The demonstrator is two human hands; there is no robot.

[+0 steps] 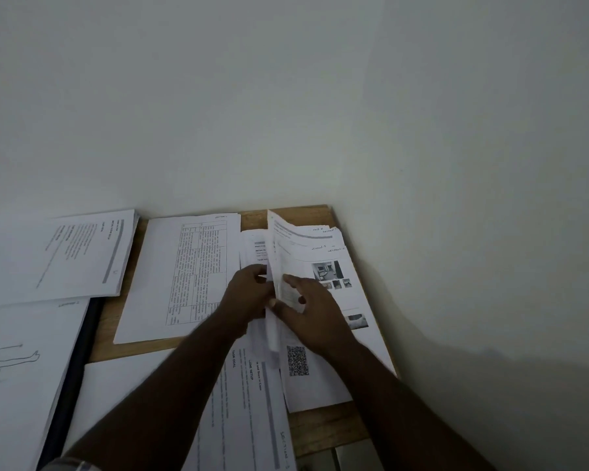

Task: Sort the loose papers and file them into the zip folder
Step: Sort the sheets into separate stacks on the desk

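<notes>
Printed papers cover a wooden table (323,426) in a wall corner. At the far right lies a stack with small photos and a QR code (340,266). Several of its sheets (275,273) stand lifted on edge. My left hand (249,297) grips these lifted sheets from the left. My right hand (312,314) pinches them from the right, thumb at their lower edge. A sheet with a table printed on it (181,277) lies left of my hands. A text page (252,413) lies near me under my forearms. A dark folder edge (77,368) shows under the left papers.
Another stack of text pages (75,253) sits at the far left. A page with a stick-figure drawing (17,368) lies at the near left over the dark folder. Walls close the table at the back and on the right.
</notes>
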